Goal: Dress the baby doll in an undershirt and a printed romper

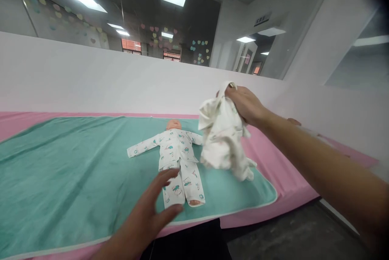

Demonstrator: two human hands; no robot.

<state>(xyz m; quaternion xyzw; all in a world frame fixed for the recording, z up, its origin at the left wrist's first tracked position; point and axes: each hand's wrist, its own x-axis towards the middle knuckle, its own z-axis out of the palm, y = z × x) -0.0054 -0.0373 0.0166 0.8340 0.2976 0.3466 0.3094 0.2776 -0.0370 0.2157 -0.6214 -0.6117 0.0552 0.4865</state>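
A baby doll (178, 152) in a white printed sleepsuit lies on its back on a green mat (75, 170), head toward the wall. My right hand (246, 104) is closed on a bunched white printed garment (223, 138), holding it in the air just right of the doll. My left hand (152, 211) is open with fingers spread, hovering over the near edge of the mat by the doll's legs; whether it touches them I cannot tell.
The mat lies on a pink-covered surface (273, 158) against a white partition wall (91, 73). Glass panels with pastel heart stickers rise above the wall. Dark floor (288, 235) shows at lower right.
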